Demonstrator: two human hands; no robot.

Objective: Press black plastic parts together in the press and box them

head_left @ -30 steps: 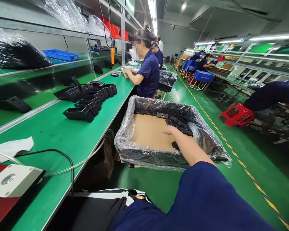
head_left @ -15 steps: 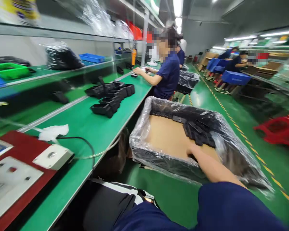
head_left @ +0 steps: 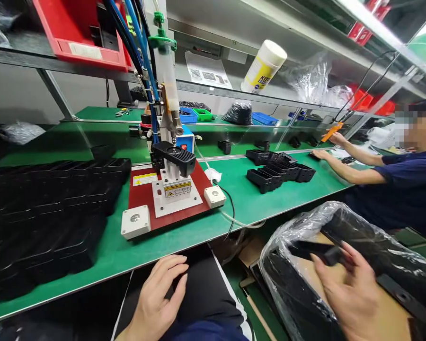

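a flat black plastic part (head_left: 335, 255) sits in the grasp of the right hand (head_left: 355, 296), its fingers curled around it over the brown cardboard sheet (head_left: 390, 315) inside a black bin lined with clear crinkled plastic film (head_left: 305, 237), which stands to the right of the person's lap, below the edge of the green worktop (head_left: 244, 199). more black parts lie on the cardboard at the far right of the bin, blurred. the left hand (head_left: 159, 296) rests palm down on the black trouser leg (head_left: 206, 293), fingers loosely spread and holding nothing.

on the worktop straight ahead stands a red-based press fixture (head_left: 163, 201) with two white push-button boxes at its front corners and a black ribbed housing (head_left: 173, 158) seated on its white centre block, under a vertical dispenser fed by blue hoses (head_left: 137, 42). stacked black moulded trays (head_left: 46, 213) fill the worktop to the left. to the right of the fixture lies a cluster of small black open housings (head_left: 279, 170). beyond them a co-worker in a dark blue shirt (head_left: 401, 189) reaches both arms onto the worktop. a white and yellow canister (head_left: 264, 66) lies tilted on the shelf above.
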